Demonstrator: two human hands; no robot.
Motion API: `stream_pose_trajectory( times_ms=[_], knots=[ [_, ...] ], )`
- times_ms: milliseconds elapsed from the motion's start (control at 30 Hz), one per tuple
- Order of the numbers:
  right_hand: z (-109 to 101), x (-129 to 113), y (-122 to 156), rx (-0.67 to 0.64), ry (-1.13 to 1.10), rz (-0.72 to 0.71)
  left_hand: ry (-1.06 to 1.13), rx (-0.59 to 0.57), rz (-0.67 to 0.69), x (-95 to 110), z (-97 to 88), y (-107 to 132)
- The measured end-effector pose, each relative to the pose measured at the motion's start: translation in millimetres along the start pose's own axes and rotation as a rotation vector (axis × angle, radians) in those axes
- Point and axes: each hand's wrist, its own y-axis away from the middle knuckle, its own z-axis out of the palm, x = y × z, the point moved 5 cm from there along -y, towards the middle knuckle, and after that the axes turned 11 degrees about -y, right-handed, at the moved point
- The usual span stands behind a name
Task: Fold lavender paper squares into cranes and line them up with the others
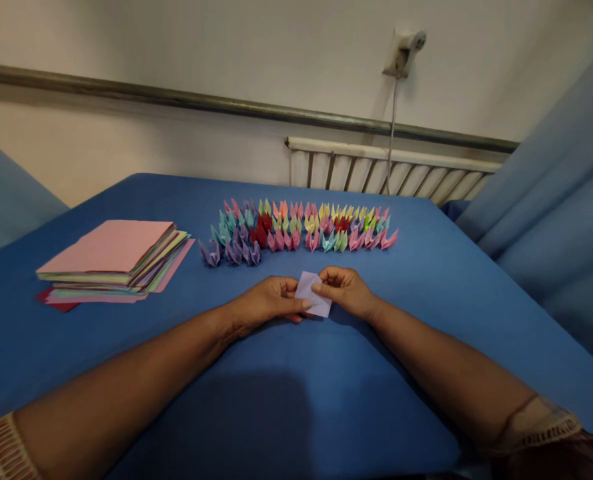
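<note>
One small lilac folded paper (314, 295) is pinched between both hands, low over the blue tablecloth (426, 313). The left hand (263, 305) is closed on its left edge and the right hand (347, 291) on its upper right corner. The paper is judged very light, thin and easily creased or torn, so it is best gripped by fingertips at edges and corners. Rows of origami figures (301, 230) are set just beyond the hands. A stack of coloured sheets (111, 257) is seen well left of the left hand. No brand, label or writing is seen.
</note>
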Motion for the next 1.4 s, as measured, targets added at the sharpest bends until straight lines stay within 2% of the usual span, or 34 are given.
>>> stream_pose_trajectory(
  times_ms=[167,233,300,400,500,633,900,1133,1267,1400],
  knots=[
    [10.8,3.1,2.7,-0.042,0.007,0.027,-0.133,0.126,0.024,-0.4,-0.2,-4.4],
    [9.9,2.9,3.2,0.007,0.013,0.013,-0.098,0.185,0.028,-0.8,-1.1,-5.1],
    [8.3,3.1,3.5,0.061,0.038,-0.002,-0.032,0.291,0.048,-0.1,-5.1,-4.0],
    [9.1,5.7,3.9,0.09,0.042,0.014,0.027,0.397,0.081,1.2,-9.3,-1.6],
    [8.6,5.8,4.3,0.131,-0.02,0.027,0.012,0.38,0.092,2.6,-7.6,-0.5],
    [2.7,-1.9,4.8,0.2,-0.083,-0.033,-0.03,0.337,0.063,4.4,-4.6,1.5],
    [5.7,-0.6,5.2,0.112,0.042,-0.057,-0.073,0.358,0.06,2.8,-6.2,0.5],
    [15.1,10.2,6.2,-0.006,0.036,0.11,0.074,0.502,0.074,3.0,-12.8,4.1],
    [12.6,13.5,6.3,-0.004,0.032,0.186,0.135,0.575,0.089,-0.5,-20.0,3.8],
    [11.2,12.7,6.3,-0.011,0.006,0.204,0.155,0.613,0.108,-3.0,-23.9,2.4]
  ],
)
